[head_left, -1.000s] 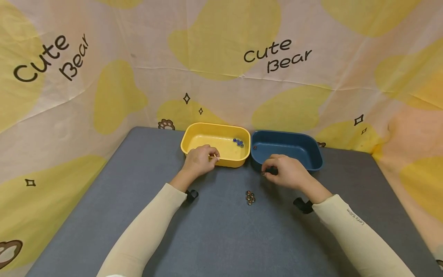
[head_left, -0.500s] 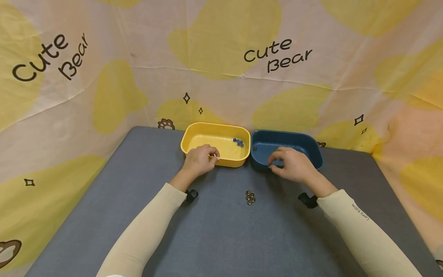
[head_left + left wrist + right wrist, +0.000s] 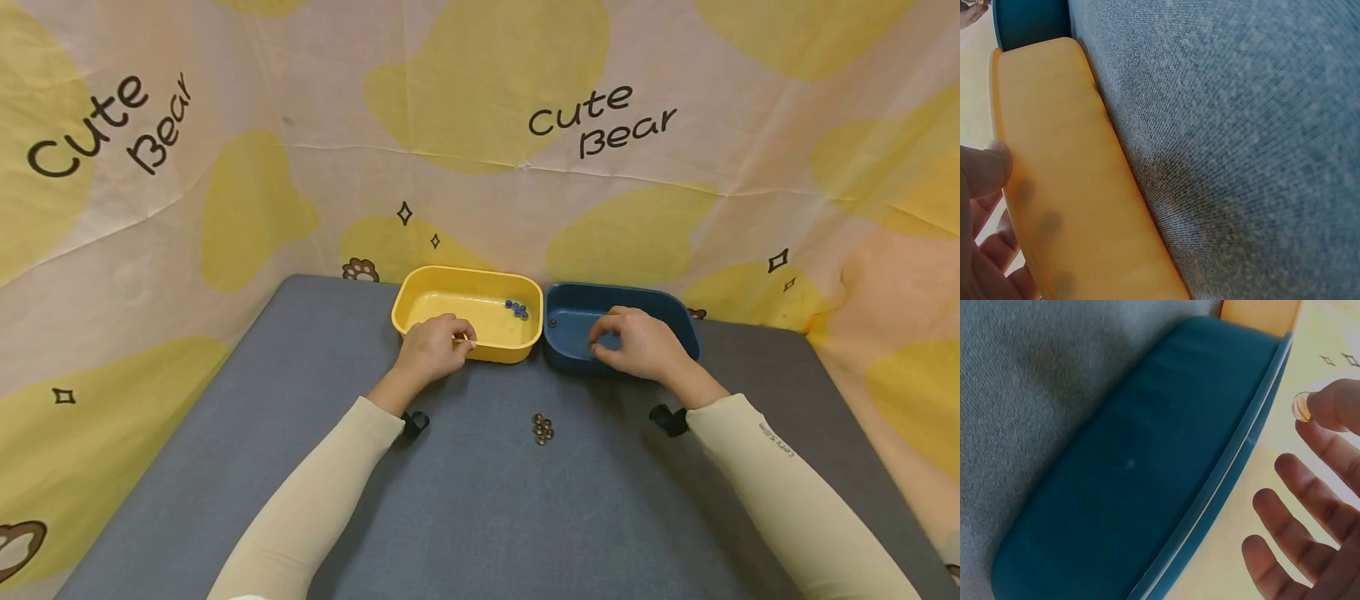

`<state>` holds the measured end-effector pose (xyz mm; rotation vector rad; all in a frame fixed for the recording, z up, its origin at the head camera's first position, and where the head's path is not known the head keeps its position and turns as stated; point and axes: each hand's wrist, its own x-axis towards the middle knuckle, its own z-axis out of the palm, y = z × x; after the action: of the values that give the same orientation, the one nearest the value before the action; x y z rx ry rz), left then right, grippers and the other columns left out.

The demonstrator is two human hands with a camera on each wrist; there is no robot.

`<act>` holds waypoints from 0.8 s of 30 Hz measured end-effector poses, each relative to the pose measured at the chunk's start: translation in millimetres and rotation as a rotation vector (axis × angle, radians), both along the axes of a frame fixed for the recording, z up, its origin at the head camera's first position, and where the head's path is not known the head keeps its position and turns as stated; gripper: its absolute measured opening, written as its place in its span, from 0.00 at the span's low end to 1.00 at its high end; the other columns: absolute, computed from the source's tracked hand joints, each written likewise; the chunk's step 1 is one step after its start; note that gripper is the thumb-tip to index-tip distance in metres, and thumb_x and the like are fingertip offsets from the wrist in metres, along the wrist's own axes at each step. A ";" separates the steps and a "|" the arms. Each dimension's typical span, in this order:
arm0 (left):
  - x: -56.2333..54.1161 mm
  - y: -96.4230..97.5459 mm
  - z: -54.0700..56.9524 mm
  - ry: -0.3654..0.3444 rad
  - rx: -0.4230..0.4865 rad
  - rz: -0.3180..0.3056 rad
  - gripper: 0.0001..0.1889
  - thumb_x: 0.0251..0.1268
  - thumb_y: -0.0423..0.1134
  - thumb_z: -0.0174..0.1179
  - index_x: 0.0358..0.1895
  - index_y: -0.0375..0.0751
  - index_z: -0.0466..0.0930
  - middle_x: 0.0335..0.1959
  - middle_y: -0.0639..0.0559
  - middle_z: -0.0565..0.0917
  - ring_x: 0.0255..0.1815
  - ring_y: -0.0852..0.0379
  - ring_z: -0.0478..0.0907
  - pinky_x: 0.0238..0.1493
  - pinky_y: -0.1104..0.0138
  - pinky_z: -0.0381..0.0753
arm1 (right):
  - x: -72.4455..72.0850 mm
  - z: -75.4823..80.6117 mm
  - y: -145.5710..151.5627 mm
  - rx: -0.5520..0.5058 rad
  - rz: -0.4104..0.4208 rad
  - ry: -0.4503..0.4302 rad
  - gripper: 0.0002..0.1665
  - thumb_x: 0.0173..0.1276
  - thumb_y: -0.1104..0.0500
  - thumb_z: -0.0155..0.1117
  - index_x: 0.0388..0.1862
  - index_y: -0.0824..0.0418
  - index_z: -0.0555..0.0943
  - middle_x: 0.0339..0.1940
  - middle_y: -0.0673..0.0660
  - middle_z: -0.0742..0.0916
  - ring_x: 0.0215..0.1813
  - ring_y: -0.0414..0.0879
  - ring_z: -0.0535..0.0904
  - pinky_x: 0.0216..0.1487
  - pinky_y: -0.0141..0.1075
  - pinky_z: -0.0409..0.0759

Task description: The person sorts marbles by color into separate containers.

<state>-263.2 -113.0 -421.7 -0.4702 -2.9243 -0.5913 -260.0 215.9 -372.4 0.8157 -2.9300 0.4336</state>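
My left hand (image 3: 435, 345) grips the near rim of the yellow tub (image 3: 504, 353). In the left wrist view its thumb lies over the rim and its other fingers are inside, showing as shadows through the tub wall (image 3: 1079, 162). My right hand (image 3: 639, 343) is above the blue tub (image 3: 622, 290). Between thumb and index finger it pinches a clear marble (image 3: 1300, 407) with an amber tint, while the other fingers are spread. Several blue marbles (image 3: 517, 310) lie in the yellow tub's right end. One brownish marble (image 3: 552, 322) sits at the blue tub's left end.
Several brownish marbles (image 3: 542, 428) are clustered on the grey tabletop (image 3: 465, 500), in front of the tubs. The two tubs stand side by side near the back edge. A patterned cloth (image 3: 480, 125) hangs behind and along the sides.
My right hand has moved from in front of the blue tub, up and slightly right, over it, keeping its pinch. The left hand has stayed on the yellow rim.
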 end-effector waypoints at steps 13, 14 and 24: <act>-1.4 0.7 0.2 0.016 -0.003 -0.006 0.04 0.63 0.46 0.61 0.33 0.55 0.83 0.31 0.57 0.79 0.32 0.57 0.77 0.36 0.62 0.75 | -23.0 -5.8 5.5 0.035 -0.063 -0.074 0.06 0.62 0.53 0.66 0.37 0.50 0.85 0.41 0.56 0.84 0.40 0.50 0.79 0.39 0.46 0.78; -1.5 1.0 0.5 0.017 -0.003 -0.007 0.04 0.63 0.46 0.61 0.33 0.55 0.83 0.31 0.57 0.79 0.32 0.57 0.77 0.36 0.62 0.75 | -24.7 -7.1 5.9 0.040 -0.068 -0.081 0.07 0.62 0.52 0.66 0.37 0.51 0.85 0.42 0.56 0.84 0.41 0.51 0.79 0.39 0.47 0.78; -0.2 1.4 -1.5 0.010 -0.002 0.005 0.04 0.63 0.46 0.62 0.32 0.55 0.83 0.30 0.57 0.79 0.32 0.58 0.77 0.37 0.61 0.76 | -39.9 -22.4 9.0 0.009 -0.098 -0.151 0.08 0.63 0.54 0.65 0.40 0.53 0.85 0.43 0.57 0.84 0.45 0.53 0.80 0.44 0.49 0.79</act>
<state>-263.4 -111.6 -423.2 -0.4646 -2.9159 -0.5844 -299.9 224.8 -394.8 0.6642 -3.0957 0.4948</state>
